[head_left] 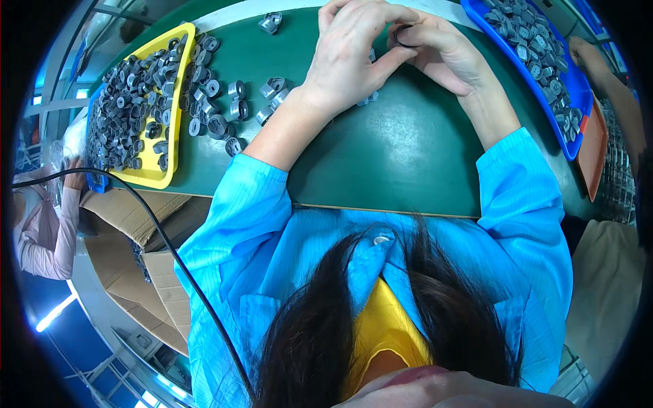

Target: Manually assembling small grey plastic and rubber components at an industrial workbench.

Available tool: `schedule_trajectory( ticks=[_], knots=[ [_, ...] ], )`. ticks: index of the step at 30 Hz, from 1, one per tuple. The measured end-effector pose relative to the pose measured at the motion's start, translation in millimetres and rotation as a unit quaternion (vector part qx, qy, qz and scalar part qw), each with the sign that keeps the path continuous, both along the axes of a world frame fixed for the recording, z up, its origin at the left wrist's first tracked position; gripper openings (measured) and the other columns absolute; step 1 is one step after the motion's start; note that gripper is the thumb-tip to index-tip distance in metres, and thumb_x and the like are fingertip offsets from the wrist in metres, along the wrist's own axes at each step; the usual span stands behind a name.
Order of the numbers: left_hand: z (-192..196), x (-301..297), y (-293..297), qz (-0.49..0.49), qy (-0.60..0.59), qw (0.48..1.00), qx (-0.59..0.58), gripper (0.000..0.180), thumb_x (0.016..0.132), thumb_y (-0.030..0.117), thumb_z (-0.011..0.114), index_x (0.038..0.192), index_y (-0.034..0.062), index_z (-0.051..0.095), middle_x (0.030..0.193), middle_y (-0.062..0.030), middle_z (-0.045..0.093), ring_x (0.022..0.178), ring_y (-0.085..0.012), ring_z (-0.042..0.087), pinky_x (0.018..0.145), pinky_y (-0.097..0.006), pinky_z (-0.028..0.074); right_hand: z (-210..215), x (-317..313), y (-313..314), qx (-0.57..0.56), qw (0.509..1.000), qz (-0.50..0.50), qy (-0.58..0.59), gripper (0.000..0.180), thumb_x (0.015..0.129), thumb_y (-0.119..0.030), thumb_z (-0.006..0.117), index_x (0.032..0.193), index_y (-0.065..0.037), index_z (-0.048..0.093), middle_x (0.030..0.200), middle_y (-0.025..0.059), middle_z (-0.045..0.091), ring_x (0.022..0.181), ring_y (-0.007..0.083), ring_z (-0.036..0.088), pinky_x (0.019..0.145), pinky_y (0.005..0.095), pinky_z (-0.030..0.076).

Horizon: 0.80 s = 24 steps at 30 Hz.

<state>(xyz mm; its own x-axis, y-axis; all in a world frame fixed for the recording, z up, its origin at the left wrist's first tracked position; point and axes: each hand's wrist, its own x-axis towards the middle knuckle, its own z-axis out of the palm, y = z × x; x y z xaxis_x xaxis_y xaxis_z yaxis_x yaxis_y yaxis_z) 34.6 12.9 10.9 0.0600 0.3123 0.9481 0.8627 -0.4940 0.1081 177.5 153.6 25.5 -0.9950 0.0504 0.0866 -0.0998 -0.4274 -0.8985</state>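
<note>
A nearly closed right hand (445, 58) pinches a small dark plastic-looking ring (397, 38), apparently to steady it; what the curled left hand (350, 58) grips, I cannot tell.

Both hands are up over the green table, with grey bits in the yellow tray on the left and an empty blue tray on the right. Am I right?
Not quite: the blue tray isn't empty. The head view shows grey bits heaped in it, too.

A dark curved piece (396, 37) sits between fingers (390, 64).
</note>
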Motion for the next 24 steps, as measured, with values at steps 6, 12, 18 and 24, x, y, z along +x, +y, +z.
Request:
schedule_trajectory(
  ticks=[6, 12, 18, 24],
  knots=[
    [50.9, -37.3, -43.3, 0.322, 0.012, 0.928, -0.187, 0.044, 0.085, 0.009, 0.079, 0.126, 0.0027, 0.064, 0.11, -0.0095, 0.068, 0.101, -0.0294, 0.064, 0.093, -0.035, 0.05, 8.5, 60.8, 70.9, 0.416, 0.832, -0.339, -0.143, 0.035, 0.094, -0.021, 0.073, 0.127, -0.009, 0.068, 0.105, 0.0034, 0.071, 0.095, 0.0108, 0.067, 0.086, 0.0282, 0.053],
    [-5.4, -139.2, -65.5, 0.459, -0.041, 0.796, -0.393, 0.057, 0.081, 0.047, 0.084, 0.116, 0.004, 0.07, 0.117, -0.0168, 0.071, 0.103, -0.0377, 0.07, 0.09, -0.044, 0.056, 33.7, 132.3, 136.0, 0.687, 0.446, -0.546, -0.177, 0.037, 0.093, -0.025, 0.074, 0.127, -0.012, 0.069, 0.107, 0.0048, 0.071, 0.097, 0.0144, 0.067, 0.084, 0.031, 0.054],
    [23.7, -91.2, -53.3, 0.258, -0.192, 0.864, -0.387, 0.038, 0.09, 0.035, 0.077, 0.115, 0.0054, 0.075, 0.102, -0.0129, 0.076, 0.094, -0.0213, 0.072, 0.087, -0.035, 0.057, 12.9, 45.6, 75.9, 0.581, 0.745, -0.327, -0.022, 0.022, 0.094, -0.013, 0.073, 0.115, -0.009, 0.075, 0.108, 0.0024, 0.071, 0.1, 0.0129, 0.066, 0.086, 0.0304, 0.053],
    [37.9, -43.7, -31.4, -0.046, -0.501, 0.759, -0.413, 0.04, 0.094, 0.011, 0.074, 0.129, -0.0057, 0.063, 0.099, -0.0049, 0.068, 0.084, -0.0089, 0.061, 0.073, -0.023, 0.051, 5.2, -41.2, 6.5, 0.622, 0.754, -0.176, 0.12, 0.016, 0.087, -0.006, 0.069, 0.102, -0.003, 0.074, 0.097, 0.0145, 0.07, 0.098, 0.0349, 0.066, 0.091, 0.0418, 0.052]
  ],
)
